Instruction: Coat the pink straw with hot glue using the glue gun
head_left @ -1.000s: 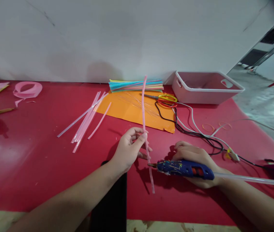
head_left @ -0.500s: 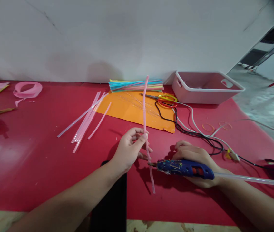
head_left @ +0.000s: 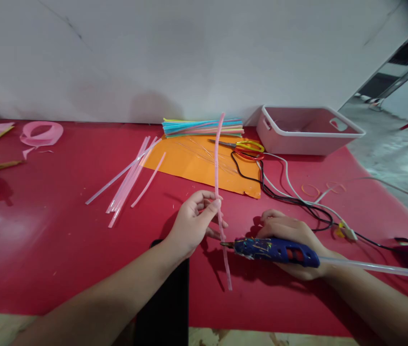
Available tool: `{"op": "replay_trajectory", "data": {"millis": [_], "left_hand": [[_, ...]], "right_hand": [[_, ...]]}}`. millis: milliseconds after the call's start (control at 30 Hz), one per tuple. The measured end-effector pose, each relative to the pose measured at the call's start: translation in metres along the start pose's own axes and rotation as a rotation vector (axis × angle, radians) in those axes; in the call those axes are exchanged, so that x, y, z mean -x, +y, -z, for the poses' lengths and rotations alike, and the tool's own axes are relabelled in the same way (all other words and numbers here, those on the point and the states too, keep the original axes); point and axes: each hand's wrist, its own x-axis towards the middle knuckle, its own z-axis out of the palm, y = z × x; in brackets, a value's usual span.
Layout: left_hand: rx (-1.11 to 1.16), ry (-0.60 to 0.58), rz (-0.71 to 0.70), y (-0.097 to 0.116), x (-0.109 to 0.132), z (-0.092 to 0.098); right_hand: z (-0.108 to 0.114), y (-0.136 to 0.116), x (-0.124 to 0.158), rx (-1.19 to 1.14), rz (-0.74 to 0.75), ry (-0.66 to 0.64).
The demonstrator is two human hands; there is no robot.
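Note:
Pinched between the thumb and fingers of my left hand (head_left: 197, 218) is a thin pink straw-like strip (head_left: 216, 166), roughly upright in view and slightly bent. My right hand (head_left: 294, 233) is wrapped round a blue glue gun (head_left: 276, 251), its grip hidden below. The gun's metal tip meets the strip just below my left fingers; whether it presses on it I cannot tell. A clear glue stick (head_left: 373, 268) runs out of the gun's back end. To the left lie several loose pink strips (head_left: 130, 180), with a paler one (head_left: 117, 175) crossing them.
An orange sheet (head_left: 197, 163) bears scissors (head_left: 247, 148) and a bundle of coloured strips (head_left: 197, 127). Behind on the right stands a pink basket (head_left: 308, 142). Black and white cables (head_left: 290, 197) cross the right side. A pink tape-like ring (head_left: 42, 133) lies far left; a black object (head_left: 168, 302) is nearest me.
The upper end of the pink strip has tilted slightly to the right. Both hands and the glue gun have hardly moved.

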Motion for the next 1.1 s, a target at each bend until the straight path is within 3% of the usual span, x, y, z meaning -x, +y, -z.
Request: {"op": "replay_trajectory", "data": {"millis": [733, 1100], "left_hand": [[-0.024, 0.003, 0.006, 0.0015, 0.0001, -0.0013], [-0.043, 0.03, -0.018, -0.0001, 0.0003, 0.0004]], "right_hand": [[0.0011, -0.0006, -0.0002, 0.059, 0.027, 0.043], [-0.0057, 0.0048, 0.0044, -0.08, 0.026, -0.001]]}}
